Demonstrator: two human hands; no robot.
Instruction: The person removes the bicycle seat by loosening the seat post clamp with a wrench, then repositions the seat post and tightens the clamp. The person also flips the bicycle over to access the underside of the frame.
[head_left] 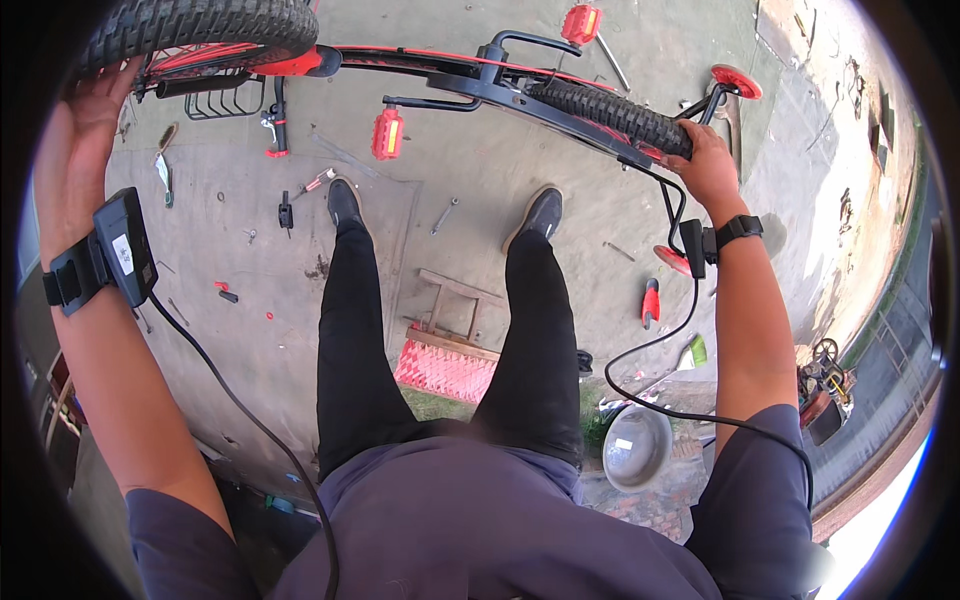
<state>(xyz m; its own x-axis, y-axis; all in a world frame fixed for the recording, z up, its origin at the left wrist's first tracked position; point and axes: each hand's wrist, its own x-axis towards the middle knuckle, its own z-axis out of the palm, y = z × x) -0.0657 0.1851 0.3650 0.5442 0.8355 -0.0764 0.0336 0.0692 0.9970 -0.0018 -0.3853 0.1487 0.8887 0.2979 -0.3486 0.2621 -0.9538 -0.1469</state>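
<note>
A black and red bicycle frame [370, 62] spans the top of the head view. My left hand [90, 120] is at its larger knobby wheel [205, 28] on the left, palm turned up and fingers curled against the tyre, partly hidden. On the right, my right hand [708, 165] wraps over the smaller-looking rear tyre [615, 115]. Red training wheels [736, 80] stick out beside that hand. Between the wheels are two red pedals [388, 133] on black cranks. A wire basket [225, 103] and a handlebar grip [277, 135] show beneath the left wheel.
Scattered on the floor are a wrench [445, 216], a brush [165, 165], a black part [286, 212] and a red-black piece [650, 302]. A wooden stool with pink webbing [445, 368] lies between my legs. A grey basin [638, 448] sits at lower right. Cables run along both arms.
</note>
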